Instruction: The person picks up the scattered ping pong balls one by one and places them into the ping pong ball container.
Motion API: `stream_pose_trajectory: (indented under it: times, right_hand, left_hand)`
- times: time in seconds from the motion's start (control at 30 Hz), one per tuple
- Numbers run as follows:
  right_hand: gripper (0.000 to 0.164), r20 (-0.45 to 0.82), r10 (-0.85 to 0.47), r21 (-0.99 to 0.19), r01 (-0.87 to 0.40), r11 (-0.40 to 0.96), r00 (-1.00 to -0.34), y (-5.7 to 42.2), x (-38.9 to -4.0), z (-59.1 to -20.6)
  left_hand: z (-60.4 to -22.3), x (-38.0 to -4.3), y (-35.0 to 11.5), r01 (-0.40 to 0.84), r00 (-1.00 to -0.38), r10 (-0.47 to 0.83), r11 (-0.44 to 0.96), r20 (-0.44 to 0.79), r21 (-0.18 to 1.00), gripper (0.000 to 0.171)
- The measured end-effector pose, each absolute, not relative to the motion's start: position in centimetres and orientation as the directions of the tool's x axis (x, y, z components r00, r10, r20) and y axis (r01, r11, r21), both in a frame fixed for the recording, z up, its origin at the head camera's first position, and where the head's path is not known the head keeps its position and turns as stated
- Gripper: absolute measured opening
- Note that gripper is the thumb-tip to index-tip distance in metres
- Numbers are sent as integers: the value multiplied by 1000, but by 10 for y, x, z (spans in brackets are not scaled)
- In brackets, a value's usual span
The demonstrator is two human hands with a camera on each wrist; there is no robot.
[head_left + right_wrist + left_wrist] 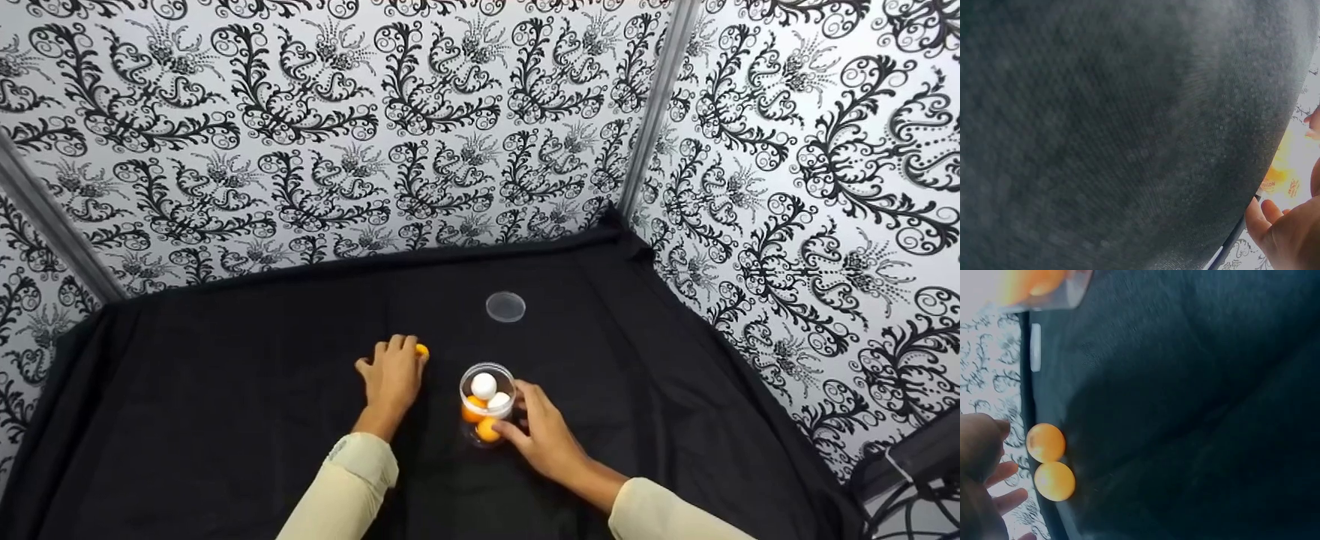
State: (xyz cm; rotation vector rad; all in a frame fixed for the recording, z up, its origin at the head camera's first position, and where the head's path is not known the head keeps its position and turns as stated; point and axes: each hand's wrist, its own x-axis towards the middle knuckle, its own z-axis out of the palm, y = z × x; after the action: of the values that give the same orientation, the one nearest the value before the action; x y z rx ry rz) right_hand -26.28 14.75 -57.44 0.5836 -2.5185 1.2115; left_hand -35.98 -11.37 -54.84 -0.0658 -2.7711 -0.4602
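My right hand [551, 439] grips a clear round plastic jar [466, 369] from its right side, thumb at the near side and fingers behind. White balls [484, 386] and orange balls [487, 430], of ping-pong size, fill the jar, whose top is uncovered. To the left of it, my left hand [394, 379] reaches low over the black cloth with its fingers parted. Two orange balls [1046, 442] lie side by side on the cloth near those fingers in the left wrist view; in the head view the hand hides most of them.
Behind the jar, a clear round lid [506, 307] lies flat on the black cloth [247, 405]. Patterned black-and-white walls [337, 135] enclose the back and sides. Dark cables [919, 495] hang at the lower right corner.
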Motion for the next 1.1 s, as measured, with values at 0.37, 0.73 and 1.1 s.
stream_pose_trajectory:
  times: [0.37, 0.73, 1.1]
  right_hand:
    - [68, 411, -240, -682, -471, 560, -880, 148, -265, -573]
    - [68, 390, -243, -702, -457, 546, -888, 147, -263, -574]
    - [68, 405, -244, -695, -470, 544, -881, 148, -264, -575]
  left_hand:
    - [-559, -379, -110, 132, -960, 54, 953, 276, 272, 45]
    - [-571, -380, -108, 98, -974, 43, 965, 223, 244, 43]
    - [-566, -379, -107, 149, -949, 79, 965, 305, 214, 39]
